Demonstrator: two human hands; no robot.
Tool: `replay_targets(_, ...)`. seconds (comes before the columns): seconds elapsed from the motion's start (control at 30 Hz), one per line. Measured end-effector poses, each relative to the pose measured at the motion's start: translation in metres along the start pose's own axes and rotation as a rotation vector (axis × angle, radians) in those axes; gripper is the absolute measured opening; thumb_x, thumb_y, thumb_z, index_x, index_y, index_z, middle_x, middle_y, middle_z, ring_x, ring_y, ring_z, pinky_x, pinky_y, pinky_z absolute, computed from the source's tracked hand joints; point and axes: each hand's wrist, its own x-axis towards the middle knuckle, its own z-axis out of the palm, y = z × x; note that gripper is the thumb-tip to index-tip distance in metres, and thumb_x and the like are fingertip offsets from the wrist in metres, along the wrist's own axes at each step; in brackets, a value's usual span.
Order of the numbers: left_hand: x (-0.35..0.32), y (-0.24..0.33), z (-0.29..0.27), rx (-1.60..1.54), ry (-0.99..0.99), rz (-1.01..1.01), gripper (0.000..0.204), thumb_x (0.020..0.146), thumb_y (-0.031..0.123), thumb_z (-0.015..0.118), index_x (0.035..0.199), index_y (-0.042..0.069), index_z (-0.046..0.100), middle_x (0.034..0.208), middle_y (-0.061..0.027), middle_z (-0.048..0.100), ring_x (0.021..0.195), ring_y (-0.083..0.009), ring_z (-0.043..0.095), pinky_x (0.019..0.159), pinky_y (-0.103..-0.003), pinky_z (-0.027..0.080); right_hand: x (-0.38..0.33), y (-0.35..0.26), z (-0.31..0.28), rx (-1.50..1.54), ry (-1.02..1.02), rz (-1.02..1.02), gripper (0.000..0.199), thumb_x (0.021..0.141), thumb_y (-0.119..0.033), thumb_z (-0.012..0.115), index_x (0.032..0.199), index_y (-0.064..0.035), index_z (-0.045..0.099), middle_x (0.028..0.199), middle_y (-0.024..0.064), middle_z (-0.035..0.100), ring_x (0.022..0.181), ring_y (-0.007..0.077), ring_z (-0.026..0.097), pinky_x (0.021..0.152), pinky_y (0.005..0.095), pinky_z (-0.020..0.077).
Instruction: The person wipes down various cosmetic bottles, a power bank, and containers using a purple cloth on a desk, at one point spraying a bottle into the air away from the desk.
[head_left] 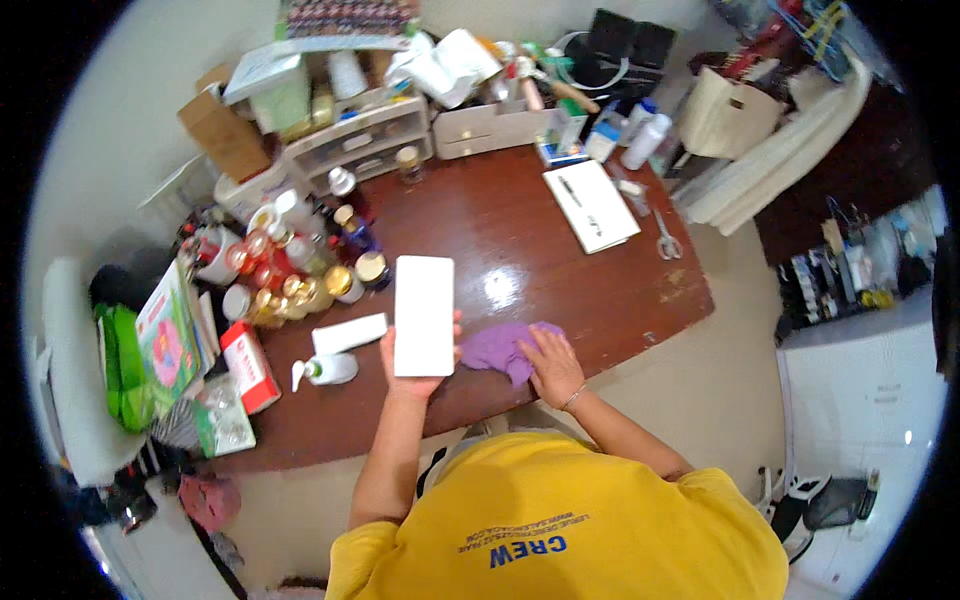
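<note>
My left hand is closed around a plain white rectangular box, held up over the near part of the table, with fingertips showing along its right edge. On the tabletop just right of the box lies a crumpled purple cloth. Resting on that cloth is my right hand, its fingers stretched out and a little apart, pointing away from me. A long flat white box lies left of my left hand. Beside it a pump bottle with a white pump lies on its side.
Several cosmetic bottles crowd the left of the brown table, near a red-and-white box. Drawer organizers line the back. A white notebook, scissors and white bottles occupy the right side.
</note>
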Motion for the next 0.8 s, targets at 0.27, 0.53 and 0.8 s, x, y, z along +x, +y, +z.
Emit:
replay_targets(0.27,0.0,-0.012,-0.002,0.14,0.174,-0.014,0.074,0.081,0.051,0.05,0.138,0.005,0.038,0.126,-0.0232,0.051,0.101,-0.0337,0.058,0.074,-0.044,0.051,0.013,0.01,-0.003,-0.021,0.069,0.322,0.071,0.086,-0.046,0.054,0.144,-0.0119,0.031,0.15,0.0236,0.016,0.137,0.0415,0.017,0.108,0.0601,0.0092)
replay_targets(0.53,0.002,-0.018,0.002,0.348,0.35,0.069,0.075,0.081,0.049,0.054,0.136,0.001,0.038,0.123,-0.0224,0.053,0.1,-0.0323,0.061,0.075,-0.042,0.054,0.214,0.068,-0.012,0.053,0.143,0.335,0.067,0.09,-0.041,0.05,0.145,-0.0097,0.028,0.151,0.0214,0.016,0.139,0.0378,0.017,0.111,0.0537,0.0079)
replay_targets(0.8,0.022,-0.023,0.01,0.358,0.429,0.124,0.075,0.079,0.043,0.06,0.136,0.0,0.037,0.122,-0.0208,0.053,0.102,-0.0309,0.059,0.079,-0.04,0.054,0.368,0.111,-0.031,0.127,0.208,0.654,0.064,0.09,-0.036,0.048,0.144,-0.0079,0.028,0.152,0.0196,0.016,0.14,0.034,0.017,0.112,0.0494,0.0089)
